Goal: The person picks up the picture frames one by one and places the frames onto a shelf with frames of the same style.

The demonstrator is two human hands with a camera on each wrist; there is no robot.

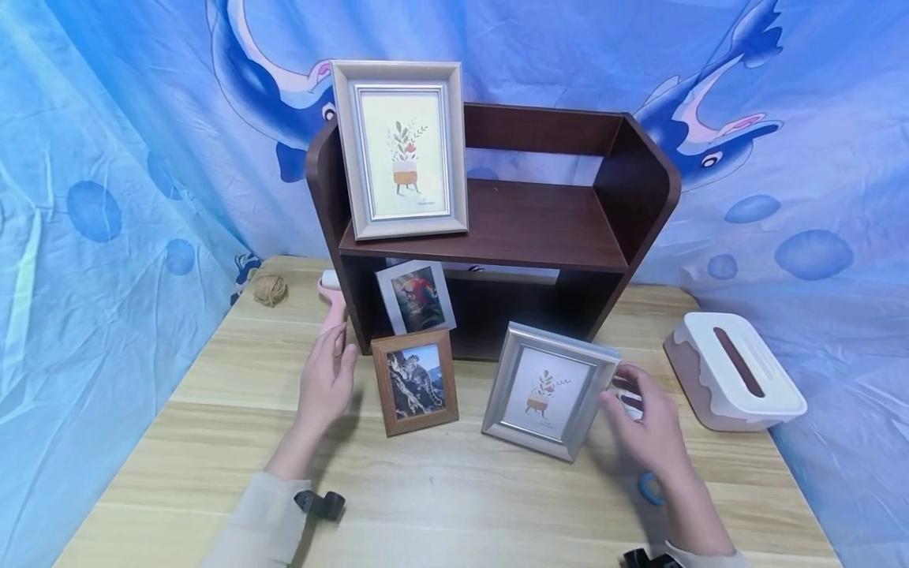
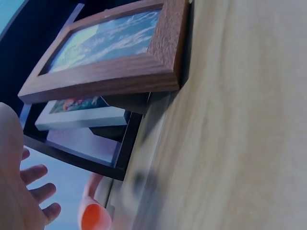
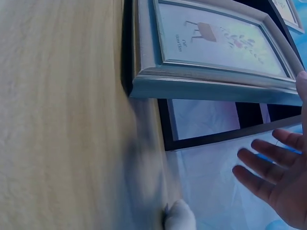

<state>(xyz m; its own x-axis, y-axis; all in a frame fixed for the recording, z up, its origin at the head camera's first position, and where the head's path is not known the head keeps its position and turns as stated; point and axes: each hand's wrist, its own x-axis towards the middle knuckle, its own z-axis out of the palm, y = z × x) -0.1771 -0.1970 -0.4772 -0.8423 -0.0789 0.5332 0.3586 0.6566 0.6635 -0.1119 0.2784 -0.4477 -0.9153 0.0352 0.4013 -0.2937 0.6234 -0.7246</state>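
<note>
A silver picture frame (image 1: 543, 394) with a potted-plant print stands tilted back on the table, front right of the dark shelf. My right hand (image 1: 649, 422) is at its right edge, thumb tip close to the upper corner; in the right wrist view the fingers (image 3: 261, 167) are spread and relaxed. My left hand (image 1: 328, 379) hovers left of a brown wooden frame (image 1: 415, 383) with an animal photo, its fingers loosely extended and holding nothing. Behind the wooden frame leans a white frame (image 1: 419, 296) with a parrot picture, in the lower compartment.
The dark brown shelf (image 1: 547, 221) holds a larger pale frame (image 1: 405, 150) on its upper level. A pink-handled roller (image 1: 332, 304) and a twine ball (image 1: 270, 289) lie on the left. At right are a tissue box (image 1: 735, 371) and a blue ring (image 1: 649, 489).
</note>
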